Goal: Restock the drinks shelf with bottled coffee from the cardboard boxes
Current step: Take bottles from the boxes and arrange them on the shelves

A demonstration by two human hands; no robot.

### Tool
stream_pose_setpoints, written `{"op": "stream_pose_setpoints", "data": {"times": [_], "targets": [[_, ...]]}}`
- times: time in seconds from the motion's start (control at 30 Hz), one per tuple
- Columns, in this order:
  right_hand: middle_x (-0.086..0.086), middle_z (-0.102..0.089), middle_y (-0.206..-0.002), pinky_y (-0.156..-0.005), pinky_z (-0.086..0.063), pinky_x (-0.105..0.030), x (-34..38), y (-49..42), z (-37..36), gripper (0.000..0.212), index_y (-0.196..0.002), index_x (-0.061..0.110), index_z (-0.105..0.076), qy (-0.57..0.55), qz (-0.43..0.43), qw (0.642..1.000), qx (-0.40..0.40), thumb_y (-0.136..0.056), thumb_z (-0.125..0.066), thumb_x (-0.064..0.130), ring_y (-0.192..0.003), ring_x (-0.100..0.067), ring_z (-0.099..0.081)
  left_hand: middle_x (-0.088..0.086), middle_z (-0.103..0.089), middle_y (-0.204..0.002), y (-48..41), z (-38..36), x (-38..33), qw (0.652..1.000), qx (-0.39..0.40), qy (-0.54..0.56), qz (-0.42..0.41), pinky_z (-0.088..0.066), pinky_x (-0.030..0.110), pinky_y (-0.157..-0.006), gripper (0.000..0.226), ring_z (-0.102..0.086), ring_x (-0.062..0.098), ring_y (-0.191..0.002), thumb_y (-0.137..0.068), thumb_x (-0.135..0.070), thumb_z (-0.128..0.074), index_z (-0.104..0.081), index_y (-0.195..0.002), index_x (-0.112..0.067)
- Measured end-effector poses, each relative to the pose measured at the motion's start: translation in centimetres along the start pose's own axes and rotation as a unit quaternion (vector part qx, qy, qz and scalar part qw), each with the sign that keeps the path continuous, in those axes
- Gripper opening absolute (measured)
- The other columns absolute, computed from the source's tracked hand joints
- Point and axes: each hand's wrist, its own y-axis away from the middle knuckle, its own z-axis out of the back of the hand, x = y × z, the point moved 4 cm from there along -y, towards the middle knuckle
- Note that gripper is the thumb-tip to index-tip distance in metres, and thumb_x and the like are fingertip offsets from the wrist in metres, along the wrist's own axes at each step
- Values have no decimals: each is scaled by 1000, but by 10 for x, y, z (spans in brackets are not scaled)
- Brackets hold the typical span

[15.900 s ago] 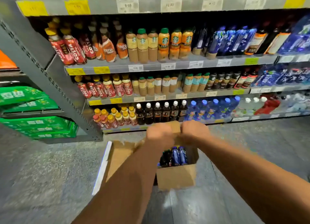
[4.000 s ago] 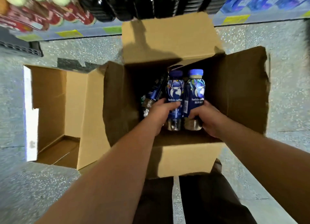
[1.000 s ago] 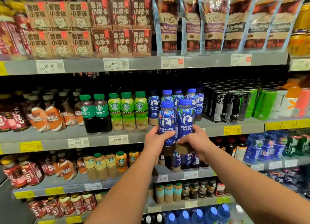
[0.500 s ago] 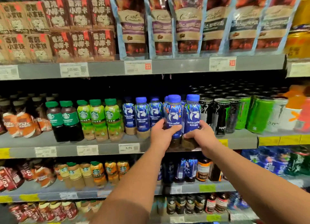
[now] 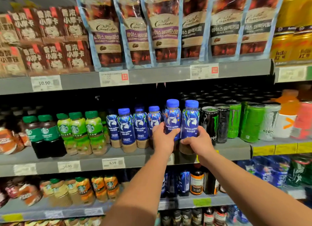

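Note:
My left hand (image 5: 163, 137) grips a blue-capped bottle of coffee (image 5: 171, 117) with a white deer on its blue label. Beside it, my right hand (image 5: 197, 141) holds a second, matching bottle (image 5: 190, 119). Both bottles stand upright at the front edge of the grey middle shelf (image 5: 94, 158), right of a row of the same blue coffee bottles (image 5: 125, 127). Whether their bases touch the shelf is hidden by my hands. The cardboard boxes are out of view.
Black and green energy-drink cans (image 5: 233, 119) stand just right of the held bottles. Green-capped bottles (image 5: 77, 131) fill the left. Coffee pouches (image 5: 162, 28) sit on the shelf above, and more bottles (image 5: 101, 187) on the shelf below.
Both hands have carried the two bottles up from the box to the middle shelf and, over the last second, in beside the row of blue bottles.

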Motion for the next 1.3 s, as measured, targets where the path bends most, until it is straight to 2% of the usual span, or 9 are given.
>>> {"op": "stream_pose_setpoints", "data": {"times": [0.2, 0.53, 0.7, 0.77, 0.93, 1.03, 1.1, 1.2, 1.3], "targets": [[0, -67, -95, -84, -54, -42, -2, -8, 0, 46, -97, 21, -55, 0, -7, 1000, 17, -67, -76, -7, -90, -24, -64, 3, -53, -116, -2, -7, 4, 999, -44, 4, 20, -44, 25, -83, 39, -56, 16, -100, -83, -24, -71, -61, -117, -10], [-5, -66, -100, -80, -53, -37, -2, -13, 3, 50, -110, 13, -56, 11, -13, 1000, 26, -68, -75, -7, -91, -23, -63, -2, -68, -111, 3, -11, 19, 995, -55, -15, 78, -52, 34, -86, 38, -63, 16, -103, -80, -25, -74, -64, -116, -15], [-1, -67, -99, -82, -54, -38, 0, -6, -2, 50, -106, 20, -56, 29, 1, 999, 37, -68, -76, -5, -95, -23, -63, -6, -63, -102, 14, -1, 6, 993, -86, -25, 73, -43, 26, -80, 30, -59, 17, -99, -85, -20, -68, -64, -114, -9], [0, -67, -98, -84, -55, -41, 1, 1, -6, 49, -103, 22, -57, 35, 5, 998, 42, -66, -76, -4, -93, -24, -64, -1, -63, -112, 21, 8, 3, 990, -115, -41, 65, -43, 26, -81, 31, -57, 17, -102, -88, -26, -66, -65, -115, -12], [0, -66, -94, -74, -54, -34, 10, 18, -27, 47, -103, 17, -59, 46, 20, 996, 68, -66, -75, -6, -88, -22, -62, 2, -68, -87, 31, 30, -7, 994, -34, 75, 72, -48, 25, -69, 18, -58, 12, -78, -94, -24, -56, -72, -91, -16], [-1, -67, -94, -79, -55, -38, 11, 29, -49, 46, -100, 18, -59, 47, 22, 996, 75, -65, -75, -7, -90, -24, -63, -2, -69, -74, 33, 52, -3, 990, -39, 94, 103, -55, 38, -82, 31, -66, 23, -84, -95, -25, -56, -66, -66, -27], [0, -67, -93, -81, -55, -39, 11, 35, -66, 43, -95, 20, -59, 46, 21, 996, 79, -65, -76, -6, -91, -25, -64, 0, -70, -73, 32, 70, 1, 985, -61, 102, 124, -55, 47, -86, 33, -69, 31, -87, -93, -29, -57, -66, -62, -26], [0, -68, -92, -81, -56, -40, 12, 43, -94, 44, -98, 18, -60, 57, 21, 994, 88, -63, -77, -4, -89, -25, -64, 3, -68, -75, 31, 99, 2, 977, -92, 144, 128, -55, 40, -80, 34, -67, 27, -81, -98, -32, -50, -70, -85, -7], [-4, -64, -113, -87, -54, -43, 13, 49, -128, 65, -120, 13, -55, 63, 15, 993, 96, -61, -79, 1, -100, -26, -61, 4, -64, -76, 31, 130, 2, 970, -112, 179, 119, -51, 27, -69, 40, -61, 15, -71, -101, -34, -40, -63, -93, -3]]}}
